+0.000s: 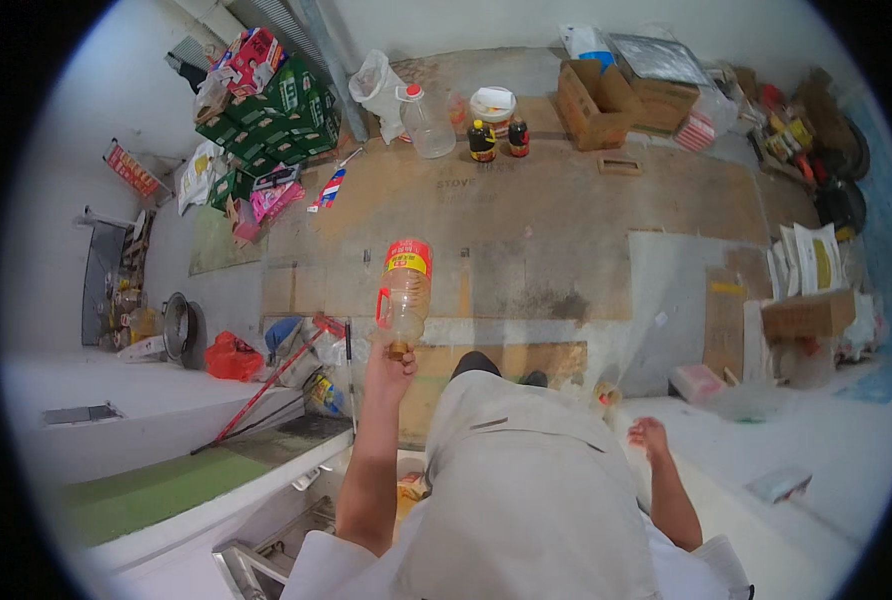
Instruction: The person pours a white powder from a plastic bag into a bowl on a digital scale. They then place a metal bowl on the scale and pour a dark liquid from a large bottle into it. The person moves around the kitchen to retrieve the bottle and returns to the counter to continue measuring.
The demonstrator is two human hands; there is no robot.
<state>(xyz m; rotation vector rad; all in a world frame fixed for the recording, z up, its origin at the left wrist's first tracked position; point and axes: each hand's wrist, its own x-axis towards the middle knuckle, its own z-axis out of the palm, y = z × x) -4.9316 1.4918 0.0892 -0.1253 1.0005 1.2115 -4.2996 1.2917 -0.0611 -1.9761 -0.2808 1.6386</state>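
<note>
My left hand [395, 358] grips a large clear plastic bottle [404, 296] by its neck, held out in front of my body. The bottle points neck towards me, base away. It has a red-and-yellow label, a red side handle and a brownish cap end partly covered by my fingers. No liquid shows inside. Out to my right side, my right hand [647, 435] hangs with loosely curled fingers and nothing visible in it. Ahead on the cardboard-covered floor [536, 210] stand a clear jug with a red cap [427, 124], two dark sauce bottles [482, 141] and a white tub [493, 103].
Stacked green cartons [281, 105] stand at the far left. An open cardboard box [596, 109] is at the far right. A red-handled broom [266, 390] leans near a red plastic bag [233, 356] on my left. Clutter lines the right wall, including stacked white bags [810, 259].
</note>
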